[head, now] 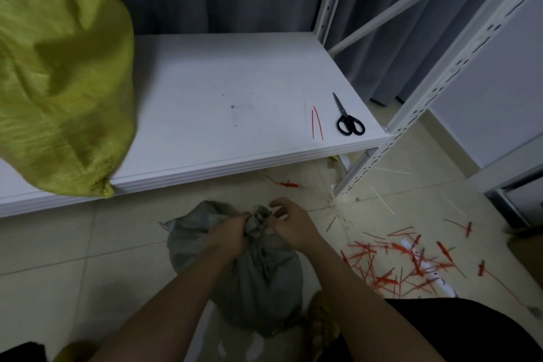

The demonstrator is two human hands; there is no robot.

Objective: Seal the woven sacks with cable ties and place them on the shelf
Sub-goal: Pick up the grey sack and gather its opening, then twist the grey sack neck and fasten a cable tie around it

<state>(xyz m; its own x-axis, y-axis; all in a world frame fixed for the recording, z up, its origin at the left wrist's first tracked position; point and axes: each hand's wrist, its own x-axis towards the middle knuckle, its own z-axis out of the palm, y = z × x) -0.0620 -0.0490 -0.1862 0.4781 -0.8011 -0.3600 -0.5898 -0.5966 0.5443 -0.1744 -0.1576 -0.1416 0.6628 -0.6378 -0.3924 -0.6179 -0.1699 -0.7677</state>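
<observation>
Crouching over a grey sack [249, 270] on the tiled floor [88, 244], you have its gathered neck [258, 222] bunched between both hands. Your left hand [230, 233] grips the neck with its fingers curled tight round the cloth. Your right hand [289, 222] pinches the top of the bunch, its other fingers loosely bent above it. A yellow-green sack [58, 73] sits on the left of the white shelf [223, 103]. Near the shelf's right edge lie two red cable ties [317, 123] and, just beside them, black-handled scissors [348, 120]. More red cable ties [405, 261] are scattered on the floor to your right.
</observation>
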